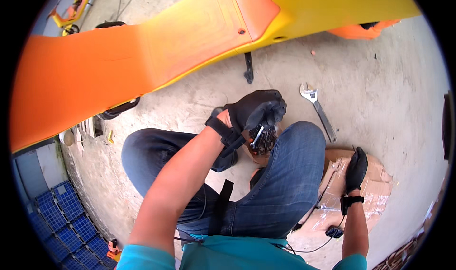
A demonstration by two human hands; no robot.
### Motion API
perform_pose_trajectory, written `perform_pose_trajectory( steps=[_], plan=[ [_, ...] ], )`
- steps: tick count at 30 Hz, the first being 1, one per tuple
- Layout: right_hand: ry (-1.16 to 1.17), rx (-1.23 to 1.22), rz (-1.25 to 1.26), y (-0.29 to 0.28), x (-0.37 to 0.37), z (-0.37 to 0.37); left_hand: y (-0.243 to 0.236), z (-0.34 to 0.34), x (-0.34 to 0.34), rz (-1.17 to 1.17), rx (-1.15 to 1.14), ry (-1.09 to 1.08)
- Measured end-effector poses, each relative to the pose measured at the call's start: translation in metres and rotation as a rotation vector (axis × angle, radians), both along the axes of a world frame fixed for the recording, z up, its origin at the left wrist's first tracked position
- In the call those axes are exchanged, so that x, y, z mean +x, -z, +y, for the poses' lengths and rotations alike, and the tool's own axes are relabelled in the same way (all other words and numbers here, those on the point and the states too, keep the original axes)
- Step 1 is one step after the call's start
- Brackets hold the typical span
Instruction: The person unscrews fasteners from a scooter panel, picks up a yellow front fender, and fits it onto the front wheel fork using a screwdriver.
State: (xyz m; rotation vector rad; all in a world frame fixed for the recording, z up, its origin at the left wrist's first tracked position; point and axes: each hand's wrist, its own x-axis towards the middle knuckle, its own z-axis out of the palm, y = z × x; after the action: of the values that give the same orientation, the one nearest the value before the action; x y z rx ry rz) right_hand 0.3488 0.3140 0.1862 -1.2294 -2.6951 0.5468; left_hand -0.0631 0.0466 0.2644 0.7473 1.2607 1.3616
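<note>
Head view looks down on a person crouched on a concrete floor, knees bent in blue jeans. Largest thing here is the long orange-and-yellow moulded body that crosses the far side of the floor from left to right, raised above the concrete. Next in size, at the floor's near right, lies a flattened brown cardboard sheet wrapped in glossy clear tape; no label on it can be made out. At the near left edge sit blue plastic crates with a grid pattern. An adjustable wrench lies on bare concrete, just beyond the right knee and apart from both hands.

Both hands wear black gloves. The left hand is clenched around a small bundle of dark bolts or screws, held over a small brown box between the knees; what else the box holds is hidden. The right hand rests flat, fingers loosely curled, on the cardboard, grasping nothing that I can see.

Risks, as I judge them: the small fasteners could slip from the gloved grip and scatter, since gloves dull the feel. The thin black cable by the right wrist might snag. The taped cardboard may slide under the leaning hand.
</note>
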Motion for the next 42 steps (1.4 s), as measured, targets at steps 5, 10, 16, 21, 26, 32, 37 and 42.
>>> perform_pose_trajectory(
  steps=[5, 10, 16, 21, 26, 32, 37, 42],
  plan=[
    [0.018, -0.026, 0.019, -0.004, -0.002, -0.001, -0.080, -0.002, -0.028, -0.159, -0.082, -0.038],
    [0.012, -0.061, 0.038, -0.003, -0.001, 0.002, -0.131, 0.005, -0.023, -0.052, -0.142, -0.095],
    [-0.051, -0.156, -0.006, -0.001, 0.012, 0.019, -0.157, 0.012, -0.037, -0.108, -0.107, -0.133],
    [0.076, -0.363, 0.082, -0.039, -0.050, 0.026, -0.160, 0.006, -0.065, 0.039, -0.180, -0.061],
    [-0.119, -0.640, 0.286, -0.145, -0.191, -0.023, -0.143, -0.007, -0.103, 0.067, -0.223, -0.053],
    [-0.242, -0.905, 0.525, -0.212, -0.323, -0.106, -0.115, -0.033, -0.116, -0.019, -0.157, -0.130],
    [-0.290, -0.909, 0.538, -0.211, -0.368, -0.139, -0.108, -0.052, -0.122, -0.069, -0.142, -0.190],
    [-0.278, -0.926, 0.507, -0.208, -0.381, -0.148, -0.109, -0.061, -0.125, -0.042, -0.176, -0.194]
  ],
)
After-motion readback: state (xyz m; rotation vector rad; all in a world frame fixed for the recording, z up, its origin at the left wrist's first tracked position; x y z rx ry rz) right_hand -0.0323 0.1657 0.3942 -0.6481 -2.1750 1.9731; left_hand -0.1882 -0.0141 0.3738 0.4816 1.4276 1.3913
